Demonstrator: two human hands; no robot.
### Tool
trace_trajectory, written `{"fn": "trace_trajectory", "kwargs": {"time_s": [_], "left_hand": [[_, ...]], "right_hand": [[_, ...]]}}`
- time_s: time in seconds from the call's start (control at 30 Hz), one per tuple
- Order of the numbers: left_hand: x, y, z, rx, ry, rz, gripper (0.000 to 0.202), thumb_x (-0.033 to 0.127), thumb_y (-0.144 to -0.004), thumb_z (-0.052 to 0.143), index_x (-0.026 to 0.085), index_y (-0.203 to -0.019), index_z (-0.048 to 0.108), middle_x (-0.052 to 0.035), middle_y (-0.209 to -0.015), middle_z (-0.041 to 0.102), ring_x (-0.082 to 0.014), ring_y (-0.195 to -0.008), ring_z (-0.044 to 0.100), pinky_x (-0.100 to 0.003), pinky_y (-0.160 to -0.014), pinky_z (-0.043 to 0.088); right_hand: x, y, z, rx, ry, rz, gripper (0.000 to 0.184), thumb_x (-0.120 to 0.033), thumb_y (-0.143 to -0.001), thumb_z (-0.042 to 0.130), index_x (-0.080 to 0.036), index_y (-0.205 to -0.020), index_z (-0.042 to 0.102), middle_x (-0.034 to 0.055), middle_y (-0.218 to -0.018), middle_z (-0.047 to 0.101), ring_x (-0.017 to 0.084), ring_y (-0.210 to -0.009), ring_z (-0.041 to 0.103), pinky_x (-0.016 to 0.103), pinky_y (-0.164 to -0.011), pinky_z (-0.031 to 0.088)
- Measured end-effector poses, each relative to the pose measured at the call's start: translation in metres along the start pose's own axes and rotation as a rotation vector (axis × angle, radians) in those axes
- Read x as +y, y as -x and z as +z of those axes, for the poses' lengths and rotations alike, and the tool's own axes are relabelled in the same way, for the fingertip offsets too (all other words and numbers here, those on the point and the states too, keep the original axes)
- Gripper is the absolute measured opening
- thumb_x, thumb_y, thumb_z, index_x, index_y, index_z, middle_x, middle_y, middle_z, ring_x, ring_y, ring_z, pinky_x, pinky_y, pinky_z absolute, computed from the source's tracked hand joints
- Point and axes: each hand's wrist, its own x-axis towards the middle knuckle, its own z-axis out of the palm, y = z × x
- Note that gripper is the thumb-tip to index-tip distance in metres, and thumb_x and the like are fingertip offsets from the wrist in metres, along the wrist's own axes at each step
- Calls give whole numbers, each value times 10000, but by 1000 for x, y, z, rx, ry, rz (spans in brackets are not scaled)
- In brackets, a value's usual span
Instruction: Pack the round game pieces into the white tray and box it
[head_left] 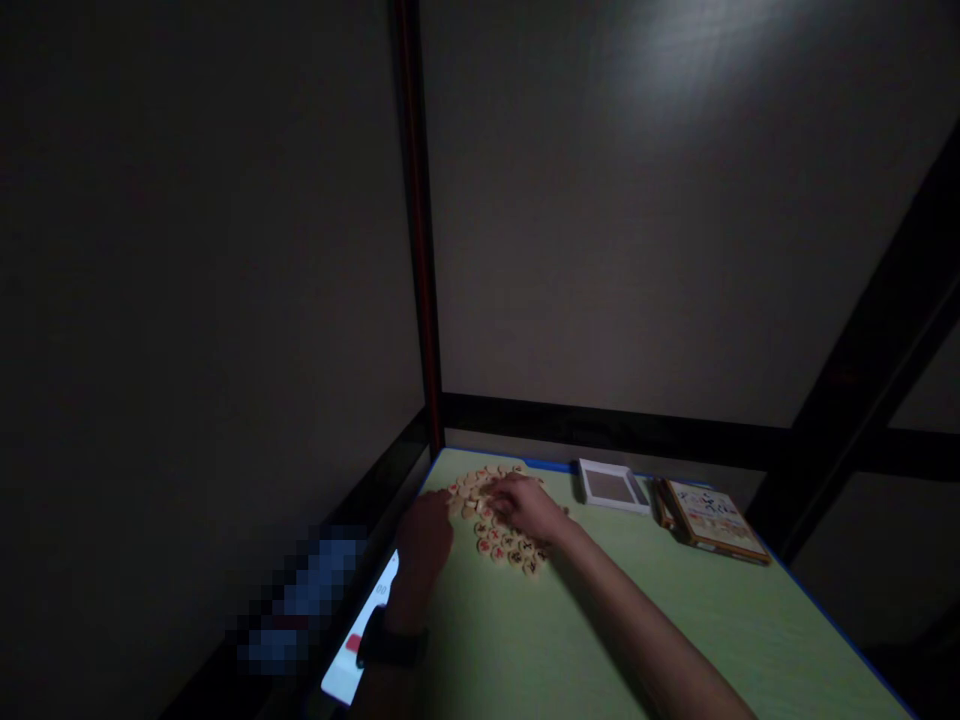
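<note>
A heap of small round wooden game pieces [501, 520] with red and black marks lies at the far left corner of a light green table [660, 620]. My right hand [525, 505] rests on top of the heap, fingers curled down onto the pieces. My left hand [425, 535] sits at the heap's left edge with fingers bent inward, a dark watch [391, 648] on its wrist. In the dim light I cannot make out whether either hand holds a piece.
A shallow white box tray [611, 487] lies at the table's far edge. To its right sits a printed game box [712, 520]. A white card or device [360, 640] overhangs the left edge. Walls and dark beams close in behind the table.
</note>
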Motion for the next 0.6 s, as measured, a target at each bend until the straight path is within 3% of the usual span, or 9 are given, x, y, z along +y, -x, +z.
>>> {"fn": "trace_trajectory", "kwargs": {"time_s": [0.13,0.33,0.47,0.6], "left_hand": [[11,-9,-9,-142,-44,-19,322,72,-927,422,141,-1080,698,-133,-1094,713,-238,-1063,663,-319,-862,475],[13,-4,-2,-189,-76,0,269,159,-845,637,140,-1108,689,-142,-1168,681,-278,-1155,622,-363,-957,463],[14,0,0,-255,-80,-9,283,82,-869,545,130,-1115,676,-142,-1159,690,-273,-1106,650,-375,-935,480],[14,0,3,-298,-26,23,305,37,-856,510,137,-1093,675,-135,-1170,688,-242,-1105,650,-324,-917,480]], "right_hand": [[-23,-23,17,-88,181,66,273,-127,-804,556,-201,-978,754,99,-1065,721,215,-970,666,270,-833,462],[-17,-26,26,-162,206,66,271,-105,-799,553,-213,-958,744,76,-1040,747,207,-999,675,245,-833,448],[-12,-27,27,-174,183,64,243,-95,-804,553,-203,-917,738,71,-1001,754,193,-971,682,233,-812,450],[-10,-27,28,-190,139,55,206,-91,-776,585,-210,-853,736,46,-968,760,182,-960,683,227,-804,451]]}}
